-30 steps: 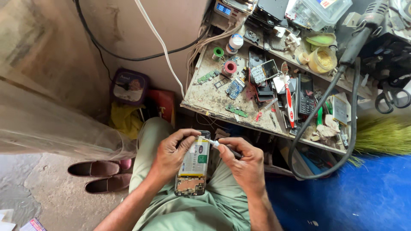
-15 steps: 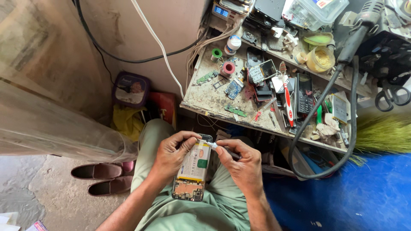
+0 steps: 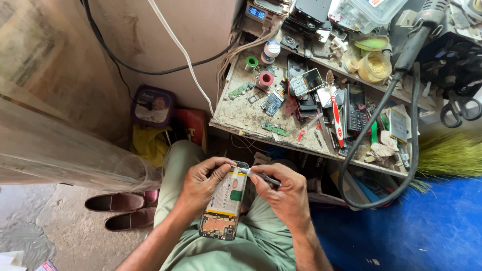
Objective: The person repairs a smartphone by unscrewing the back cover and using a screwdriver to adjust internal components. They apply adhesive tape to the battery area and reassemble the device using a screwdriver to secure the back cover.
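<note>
At the far left, on the floor below me, a pair of brown shoes sits side by side; above them a purple tin leans by the wall, with yellow cloth beneath it. My left hand wraps the upper edge of an opened phone, fingers curled over its top and thumb along its side; the phone rests over my lap, back cover off, its pale battery with a green label and the circuit board at the bottom end exposed. My right hand pinches a thin metal tool between thumb and forefinger, its tip touching the phone's top corner, just beside my left fingertips. I judge the work partly done: the case is already open, yet battery and board sit in place, so the inner parts remain to be dealt with. Further right, the counter carries small green circuit boards, a pink solder spool, other phones, a yellow-filled jar; a thick black cable loops down past it.
</note>
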